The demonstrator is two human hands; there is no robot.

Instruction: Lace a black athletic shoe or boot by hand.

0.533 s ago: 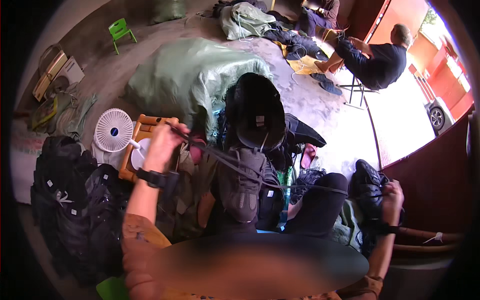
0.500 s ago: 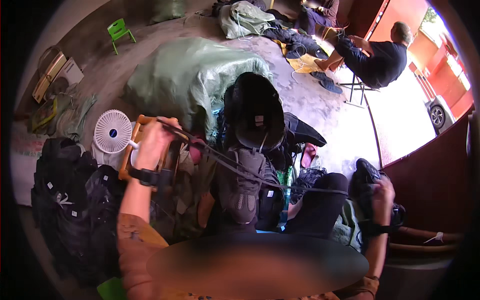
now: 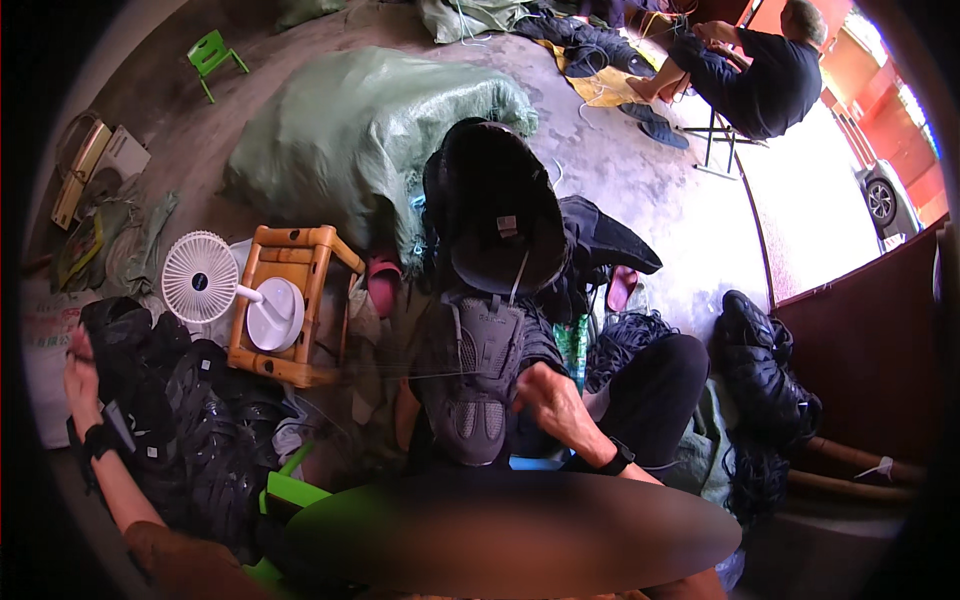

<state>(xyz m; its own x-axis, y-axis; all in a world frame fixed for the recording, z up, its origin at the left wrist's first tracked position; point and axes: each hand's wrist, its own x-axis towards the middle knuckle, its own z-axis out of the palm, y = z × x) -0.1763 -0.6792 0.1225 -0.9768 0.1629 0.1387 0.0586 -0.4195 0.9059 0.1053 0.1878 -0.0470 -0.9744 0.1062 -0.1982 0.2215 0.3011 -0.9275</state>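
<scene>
Our left hand (image 3: pixel 82 375) has swung out to nine o'clock, our right hand (image 3: pixel 557 405) in to five, beside the mesh sneaker (image 3: pixel 474 380) at six; we can't tell either grip. Floor (image 3: pixel 690 230) spreads at two, edged by a maroon panel (image 3: pixel 870 345) at three.

A dark grey shoe (image 3: pixel 474 405) is lying face up, its rounded, mesh-panelled toe pointing nearward and its tongue end pointing away; its support is lying hidden. A thin, faint strand (image 3: pixel 440 376) is stretching across it, running out leftward.
</scene>
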